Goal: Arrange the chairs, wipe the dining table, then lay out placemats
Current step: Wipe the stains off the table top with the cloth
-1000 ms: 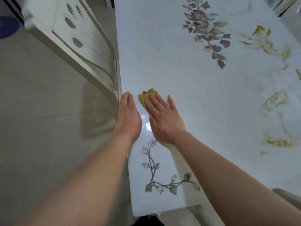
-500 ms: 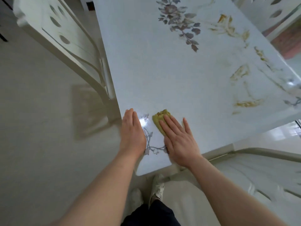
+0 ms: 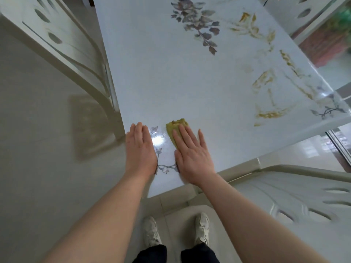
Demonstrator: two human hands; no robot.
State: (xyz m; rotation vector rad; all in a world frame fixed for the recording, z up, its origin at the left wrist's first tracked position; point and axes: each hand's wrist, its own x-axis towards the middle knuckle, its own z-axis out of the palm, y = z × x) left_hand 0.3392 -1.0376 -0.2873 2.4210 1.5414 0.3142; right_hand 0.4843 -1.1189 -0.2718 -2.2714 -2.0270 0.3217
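A white dining table (image 3: pixel 171 73) with printed flowers fills the middle of the head view. Yellow-brown smears (image 3: pixel 269 112) streak its right side. My right hand (image 3: pixel 191 154) lies flat with straight fingers on a folded yellow-green cloth (image 3: pixel 175 130) near the table's front left corner, pressing it down. My left hand (image 3: pixel 141 149) rests flat on the table's left edge beside it, holding nothing. A white carved chair (image 3: pixel 57 44) stands against the table's left side. Another white chair (image 3: pixel 294 198) is at the near right, below the table's front edge.
A third chair's back (image 3: pixel 303 12) shows at the far right corner. Pale tiled floor (image 3: pixel 38 149) lies to the left. My two feet in light shoes (image 3: pixel 152 232) stand just in front of the table's front edge.
The cloth and both hands have slid toward the table's front corner over the last second. The view has tilted down, bringing my feet and the near right chair into sight.
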